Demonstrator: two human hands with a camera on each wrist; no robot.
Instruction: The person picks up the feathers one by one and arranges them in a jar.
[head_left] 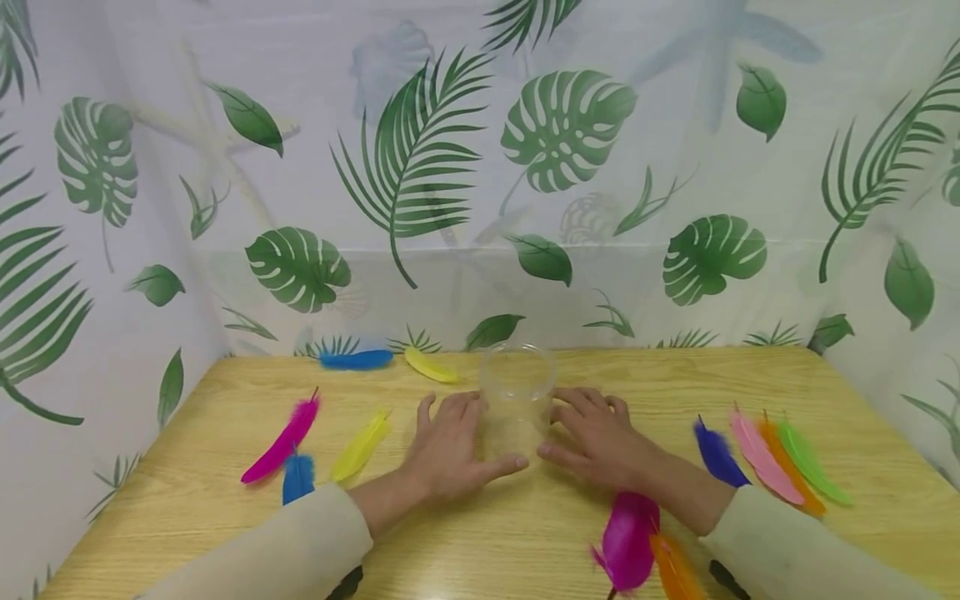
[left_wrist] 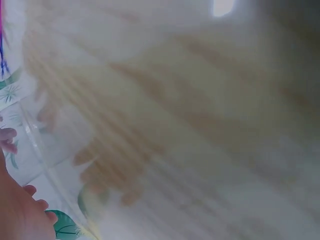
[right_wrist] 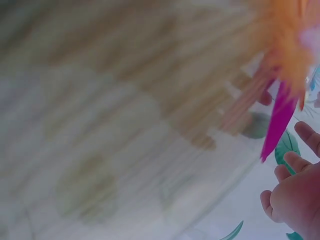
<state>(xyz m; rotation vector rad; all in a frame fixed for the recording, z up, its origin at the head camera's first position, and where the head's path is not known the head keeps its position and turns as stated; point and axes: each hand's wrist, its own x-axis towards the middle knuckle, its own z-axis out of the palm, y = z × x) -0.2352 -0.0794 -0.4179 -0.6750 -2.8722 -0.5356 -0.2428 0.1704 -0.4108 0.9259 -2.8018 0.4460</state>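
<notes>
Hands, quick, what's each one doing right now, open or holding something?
Left hand: open, fingers spread flat on the table, beside the clear cup.
Right hand: open, flat on the table on the cup's other side, holding nothing.

Cup [head_left: 517, 400] at table [head_left: 525, 542] centre between both hands, feathers [head_left: 772, 454] left and right

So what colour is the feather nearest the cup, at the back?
Yellow feather; clearest in the head view.

A clear plastic cup [head_left: 517, 398] is standing upright on the wooden table [head_left: 525, 533] — open mouth facing up, nothing showing inside it. It is sitting mid-table, between the left hand [head_left: 450, 446] and right hand [head_left: 596, 437] — both resting against its sides.
</notes>
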